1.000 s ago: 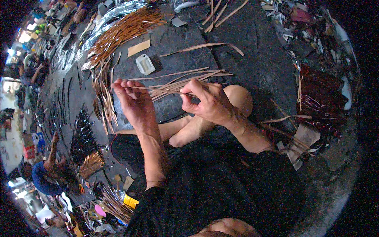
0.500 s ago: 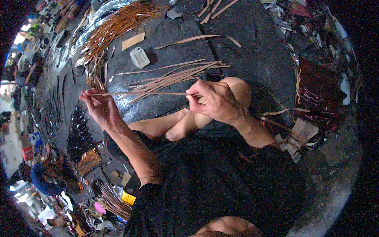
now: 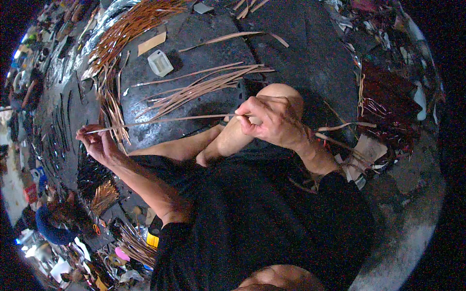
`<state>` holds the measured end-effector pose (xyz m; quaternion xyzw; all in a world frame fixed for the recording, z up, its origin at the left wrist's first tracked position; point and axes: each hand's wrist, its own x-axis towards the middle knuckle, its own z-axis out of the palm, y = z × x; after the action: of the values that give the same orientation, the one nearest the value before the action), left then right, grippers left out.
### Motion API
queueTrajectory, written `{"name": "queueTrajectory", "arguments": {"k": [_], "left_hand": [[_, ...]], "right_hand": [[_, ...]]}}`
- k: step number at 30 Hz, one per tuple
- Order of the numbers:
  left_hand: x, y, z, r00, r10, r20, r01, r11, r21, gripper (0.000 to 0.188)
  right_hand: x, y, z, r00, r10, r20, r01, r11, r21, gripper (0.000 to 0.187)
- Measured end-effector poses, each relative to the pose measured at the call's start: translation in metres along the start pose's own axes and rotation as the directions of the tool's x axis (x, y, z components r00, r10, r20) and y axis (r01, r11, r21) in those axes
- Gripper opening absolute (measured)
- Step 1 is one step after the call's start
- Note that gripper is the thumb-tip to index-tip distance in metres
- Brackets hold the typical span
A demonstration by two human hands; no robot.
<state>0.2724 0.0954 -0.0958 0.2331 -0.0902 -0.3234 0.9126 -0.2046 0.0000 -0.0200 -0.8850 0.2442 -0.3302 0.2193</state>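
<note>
A thin brown strip (image 3: pixel 170 120) stretches almost straight between my two hands, above my crossed legs. Its left end is pinched in the fingers of my left hand (image 3: pixel 101 145), over by the heap of strips at the left. Near my right knee, my right hand (image 3: pixel 272 121) grips the other end between thumb and curled fingers. Just beyond the held strip, a loose pile of similar brown strips (image 3: pixel 204 89) lies fanned out on the dark floor mat. What the strip is made of I cannot make out.
A translucent plastic container (image 3: pixel 160 63) and a tan card piece (image 3: pixel 152 43) lie beyond the pile. Orange-brown strips (image 3: pixel 131 34) are heaped at the far left. Dark red sheets (image 3: pixel 388 102) lie at right. Another person (image 3: pixel 58 223) in blue is at lower left.
My left hand has moved left and down, and a longer length of strip now spans between my hands. My right hand has shifted slightly right; the view has tilted a little.
</note>
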Motion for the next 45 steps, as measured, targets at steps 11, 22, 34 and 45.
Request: {"name": "queueTrajectory", "arguments": {"k": [11, 22, 34, 45], "left_hand": [[-0.003, 0.013, -0.013, 0.996, 0.029, -0.085, -0.021, 0.996, 0.091, 0.011], [-0.090, 0.096, 0.004, 0.734, 0.582, 0.349, -0.305, -0.175, 0.936, 0.041], [-0.185, -0.102, 0.103, 0.529, -0.795, 0.296, -0.360, 0.106, 0.927, 0.014], [-0.196, -0.122, 0.101, 0.600, -0.637, 0.483, -0.482, 0.193, 0.855, 0.015]], "right_hand": [[-0.010, 0.001, 0.003, 0.992, -0.056, 0.115, 0.045, 0.994, 0.097, 0.017], [0.003, -0.008, 0.091, 0.979, -0.054, 0.197, 0.012, 0.977, 0.213, 0.016], [-0.001, 0.013, 0.046, 0.938, 0.012, 0.348, -0.073, 0.984, 0.161, 0.029], [-0.007, 0.012, 0.049, 0.957, 0.029, 0.290, -0.091, 0.975, 0.202, 0.015]]}}
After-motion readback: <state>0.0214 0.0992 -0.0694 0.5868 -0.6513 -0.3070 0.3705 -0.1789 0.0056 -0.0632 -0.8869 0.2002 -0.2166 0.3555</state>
